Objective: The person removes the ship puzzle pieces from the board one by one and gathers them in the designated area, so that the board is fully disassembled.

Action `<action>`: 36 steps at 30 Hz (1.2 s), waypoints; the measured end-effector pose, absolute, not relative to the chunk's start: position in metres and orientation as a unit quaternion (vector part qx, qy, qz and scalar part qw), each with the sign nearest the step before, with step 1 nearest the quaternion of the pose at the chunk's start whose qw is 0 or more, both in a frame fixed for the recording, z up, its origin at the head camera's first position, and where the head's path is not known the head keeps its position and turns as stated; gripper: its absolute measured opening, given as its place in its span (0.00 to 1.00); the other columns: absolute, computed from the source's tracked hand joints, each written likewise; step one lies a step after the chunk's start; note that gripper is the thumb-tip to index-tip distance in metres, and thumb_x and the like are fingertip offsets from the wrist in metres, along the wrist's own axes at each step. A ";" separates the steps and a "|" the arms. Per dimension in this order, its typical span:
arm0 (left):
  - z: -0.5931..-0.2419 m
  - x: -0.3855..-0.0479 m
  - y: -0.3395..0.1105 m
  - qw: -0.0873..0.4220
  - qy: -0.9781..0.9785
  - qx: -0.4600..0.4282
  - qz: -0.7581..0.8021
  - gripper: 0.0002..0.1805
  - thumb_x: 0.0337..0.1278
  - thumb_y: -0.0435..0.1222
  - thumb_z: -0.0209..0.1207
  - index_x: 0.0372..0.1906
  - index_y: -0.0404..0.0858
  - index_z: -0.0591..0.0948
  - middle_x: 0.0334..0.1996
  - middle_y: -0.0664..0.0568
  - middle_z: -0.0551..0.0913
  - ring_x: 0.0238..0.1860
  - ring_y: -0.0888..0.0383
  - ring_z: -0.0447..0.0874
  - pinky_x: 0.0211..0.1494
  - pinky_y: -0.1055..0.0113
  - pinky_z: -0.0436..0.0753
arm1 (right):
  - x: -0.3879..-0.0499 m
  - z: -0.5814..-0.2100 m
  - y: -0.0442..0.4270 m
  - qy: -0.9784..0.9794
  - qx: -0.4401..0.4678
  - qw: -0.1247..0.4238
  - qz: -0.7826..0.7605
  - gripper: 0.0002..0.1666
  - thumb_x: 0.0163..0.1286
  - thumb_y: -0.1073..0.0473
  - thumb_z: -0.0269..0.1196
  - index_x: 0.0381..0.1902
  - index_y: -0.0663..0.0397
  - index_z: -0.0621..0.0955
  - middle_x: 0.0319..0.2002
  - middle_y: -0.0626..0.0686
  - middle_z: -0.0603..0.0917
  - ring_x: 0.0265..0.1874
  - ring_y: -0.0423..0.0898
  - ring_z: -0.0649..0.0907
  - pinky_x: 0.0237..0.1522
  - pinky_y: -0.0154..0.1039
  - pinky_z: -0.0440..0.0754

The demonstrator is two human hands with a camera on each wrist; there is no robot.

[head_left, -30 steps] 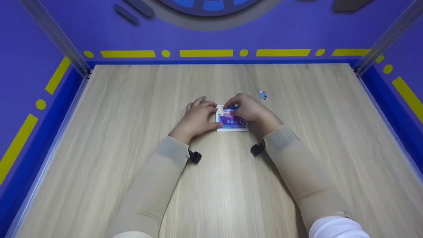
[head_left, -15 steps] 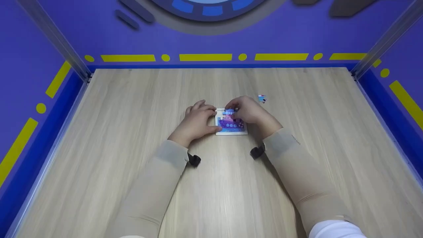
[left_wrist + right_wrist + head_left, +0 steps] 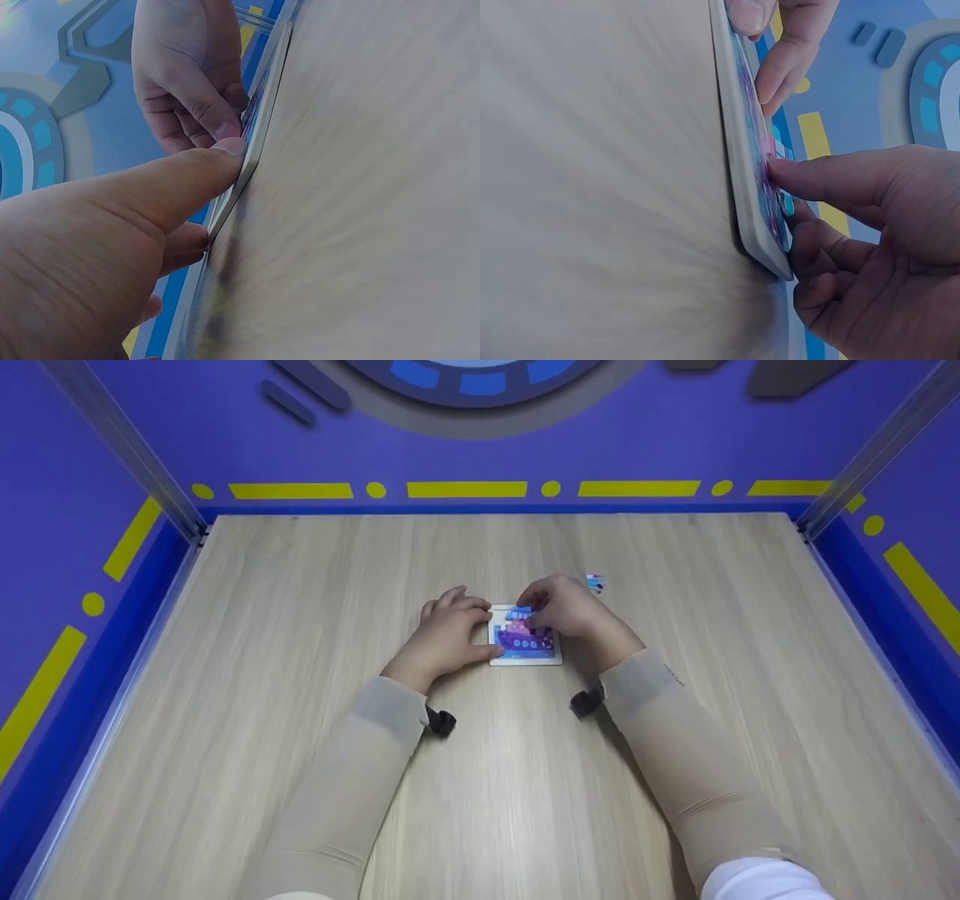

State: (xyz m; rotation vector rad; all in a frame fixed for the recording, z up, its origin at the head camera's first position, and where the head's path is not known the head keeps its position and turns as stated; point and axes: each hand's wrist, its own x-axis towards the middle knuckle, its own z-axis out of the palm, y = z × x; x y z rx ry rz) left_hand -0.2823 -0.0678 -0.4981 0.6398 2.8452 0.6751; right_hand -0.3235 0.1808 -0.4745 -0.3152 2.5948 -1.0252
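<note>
A small square jigsaw puzzle (image 3: 526,662) with a pale frame and a purple ship picture lies flat on the table. My left hand (image 3: 439,637) holds its left side, the thumb on the near left corner and fingertips at the far left corner. Over the puzzle's far right part, my right hand (image 3: 571,611) pinches a blue puzzle piece (image 3: 787,202) between thumb and fingers. That piece stands slightly proud of the picture in the right wrist view. The right fingers hide part of the picture. Just beyond the right hand lies a loose puzzle piece (image 3: 595,583).
The wood-grain table (image 3: 480,780) stretches around the hands. A blue-purple back wall (image 3: 480,454) with yellow dashes closes the far side, and similar walls rise left and right. Black wrist cameras (image 3: 587,701) hang beneath both wrists.
The right hand's fingers have shifted slightly to the right across the puzzle's top, showing more of the blue section. My left hand keeps its place. The head view has tilted up a little.
</note>
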 end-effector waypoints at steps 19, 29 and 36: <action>-0.499 -0.283 -0.068 0.069 0.947 0.218 0.227 0.37 0.70 0.60 0.74 0.74 0.41 0.86 0.81 0.54 0.79 0.94 0.42 0.52 0.93 0.35 0.54 | -0.329 -0.474 0.192 0.905 -0.106 0.175 -0.372 0.13 0.80 0.64 0.70 0.57 0.53 0.94 0.50 0.56 0.92 0.46 0.50 0.83 0.50 0.43 0.81; -0.498 -0.282 -0.067 0.072 0.948 0.216 0.223 0.38 0.71 0.61 0.73 0.75 0.42 0.85 0.82 0.54 0.78 0.94 0.42 0.52 0.93 0.36 0.54 | -0.328 -0.472 0.195 0.895 -0.094 0.190 -0.393 0.15 0.79 0.66 0.70 0.59 0.51 0.94 0.57 0.56 0.93 0.52 0.51 0.83 0.59 0.46 0.82; -0.498 -0.281 -0.067 0.074 0.947 0.216 0.226 0.38 0.72 0.60 0.73 0.76 0.43 0.85 0.83 0.54 0.77 0.94 0.42 0.52 0.93 0.36 0.54 | -0.329 -0.475 0.197 0.894 -0.101 0.192 -0.391 0.16 0.81 0.64 0.69 0.61 0.51 0.94 0.61 0.58 0.94 0.57 0.53 0.87 0.72 0.55 0.85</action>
